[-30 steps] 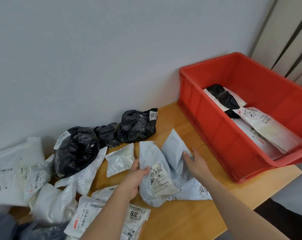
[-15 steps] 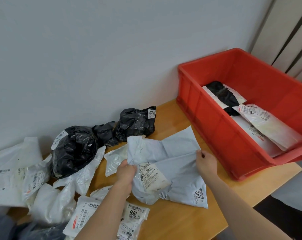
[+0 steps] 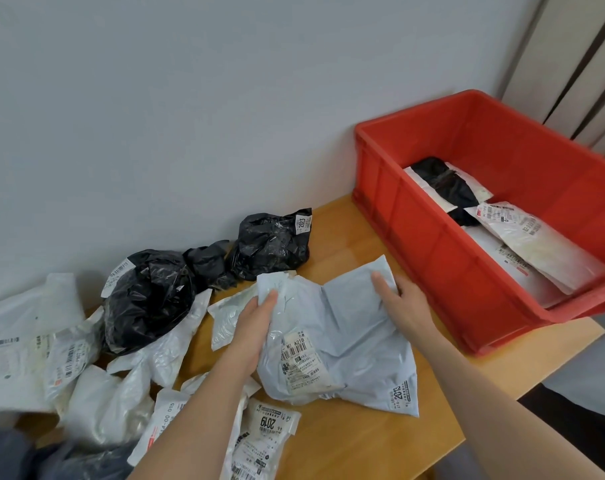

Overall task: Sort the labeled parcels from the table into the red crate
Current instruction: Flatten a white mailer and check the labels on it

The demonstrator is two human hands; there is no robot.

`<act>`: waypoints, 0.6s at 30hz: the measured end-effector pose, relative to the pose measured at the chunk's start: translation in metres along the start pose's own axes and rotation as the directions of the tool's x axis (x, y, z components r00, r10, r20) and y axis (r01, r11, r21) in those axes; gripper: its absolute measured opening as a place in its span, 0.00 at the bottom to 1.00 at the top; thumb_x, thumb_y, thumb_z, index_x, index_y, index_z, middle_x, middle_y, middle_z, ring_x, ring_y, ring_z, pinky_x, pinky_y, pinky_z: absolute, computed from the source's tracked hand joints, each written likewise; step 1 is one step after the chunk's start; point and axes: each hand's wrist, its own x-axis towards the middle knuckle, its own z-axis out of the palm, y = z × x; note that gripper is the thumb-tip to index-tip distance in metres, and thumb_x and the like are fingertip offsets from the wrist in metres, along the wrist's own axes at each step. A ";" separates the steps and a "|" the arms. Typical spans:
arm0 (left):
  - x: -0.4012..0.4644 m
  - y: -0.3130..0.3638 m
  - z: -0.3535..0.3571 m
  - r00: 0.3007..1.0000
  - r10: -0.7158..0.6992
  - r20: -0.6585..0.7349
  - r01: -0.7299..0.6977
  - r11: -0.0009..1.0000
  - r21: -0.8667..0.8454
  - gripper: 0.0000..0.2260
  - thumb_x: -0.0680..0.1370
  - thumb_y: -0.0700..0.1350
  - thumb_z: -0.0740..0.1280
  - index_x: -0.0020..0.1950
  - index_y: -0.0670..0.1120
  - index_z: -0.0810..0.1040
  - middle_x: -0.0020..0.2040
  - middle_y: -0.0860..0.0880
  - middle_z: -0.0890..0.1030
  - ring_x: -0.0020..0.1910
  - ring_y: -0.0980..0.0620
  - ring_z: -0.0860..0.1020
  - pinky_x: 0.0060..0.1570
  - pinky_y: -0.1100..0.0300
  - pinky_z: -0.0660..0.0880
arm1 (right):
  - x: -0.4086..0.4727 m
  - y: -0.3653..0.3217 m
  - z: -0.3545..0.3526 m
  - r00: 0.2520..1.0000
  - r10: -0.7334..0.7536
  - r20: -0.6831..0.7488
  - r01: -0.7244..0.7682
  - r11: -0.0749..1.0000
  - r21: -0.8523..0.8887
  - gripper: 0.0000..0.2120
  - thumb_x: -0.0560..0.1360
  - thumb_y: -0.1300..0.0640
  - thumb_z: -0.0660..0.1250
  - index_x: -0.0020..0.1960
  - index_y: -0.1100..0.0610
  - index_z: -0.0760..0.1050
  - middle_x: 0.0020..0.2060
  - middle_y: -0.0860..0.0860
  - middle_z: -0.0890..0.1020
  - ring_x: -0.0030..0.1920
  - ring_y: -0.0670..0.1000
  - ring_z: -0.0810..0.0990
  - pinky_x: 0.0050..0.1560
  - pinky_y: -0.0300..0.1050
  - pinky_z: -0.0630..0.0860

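Observation:
A pale blue-grey mailer parcel [image 3: 346, 341] with a white barcode label lies spread on the wooden table [image 3: 363, 441]. My left hand [image 3: 256, 323] grips its left top corner. My right hand [image 3: 401, 299] holds its right upper edge, fingers over the plastic. The red crate [image 3: 415, 244] stands to the right on the table and holds a black parcel [image 3: 450, 185] and white labeled parcels [image 3: 536, 244].
Black bags [image 3: 270, 244] [image 3: 148, 299] lie against the wall. Several white labeled parcels [image 3: 27, 341] [image 3: 266, 438] pile at the left and front. The table's edge runs along the lower right; the grey wall is close behind.
The crumpled blue-grey parcel has been unfolded and flattened between both hands. My right hand moved up along its right edge; the left shifted to its top left corner.

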 end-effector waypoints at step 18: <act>-0.018 0.007 -0.005 0.970 0.067 -0.232 -0.107 0.980 -0.165 0.09 0.82 0.46 0.62 0.48 0.45 0.79 0.45 0.46 0.82 0.40 0.50 0.79 0.36 0.58 0.74 | 0.008 0.021 -0.012 0.981 0.068 -0.179 -0.083 0.993 -0.079 0.22 0.82 0.46 0.54 0.33 0.56 0.59 0.29 0.52 0.65 0.32 0.51 0.64 0.34 0.48 0.59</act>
